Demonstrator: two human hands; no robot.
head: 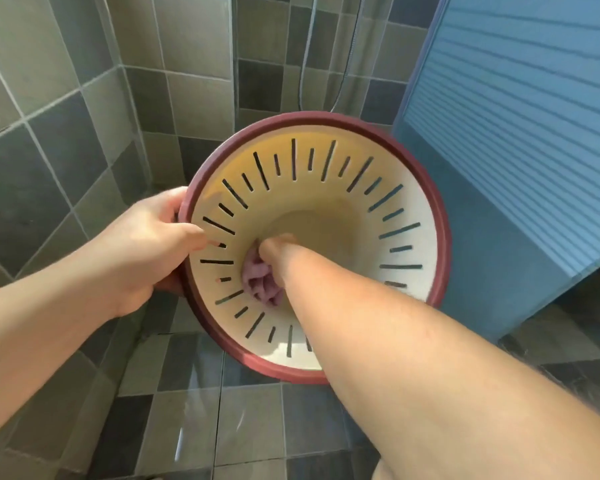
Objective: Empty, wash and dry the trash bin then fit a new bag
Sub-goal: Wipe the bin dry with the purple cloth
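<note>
A round cream trash bin (357, 202) with slotted walls and a dark red rim (444, 237) is held up in front of me, its opening facing the camera. My left hand (153, 240) grips the rim on the left side, thumb inside the wall. My right hand (276, 251) reaches deep inside, holding a crumpled pink cloth (260, 282) against the lower left of the bin's inner wall near the bottom. My right forearm covers the lower right part of the bin.
Grey tiled walls (66, 133) and a grey tiled floor (194, 427) surround me. A shower hose (305, 64) hangs on the back wall. A blue cabinet with a slatted front (520, 150) stands close on the right.
</note>
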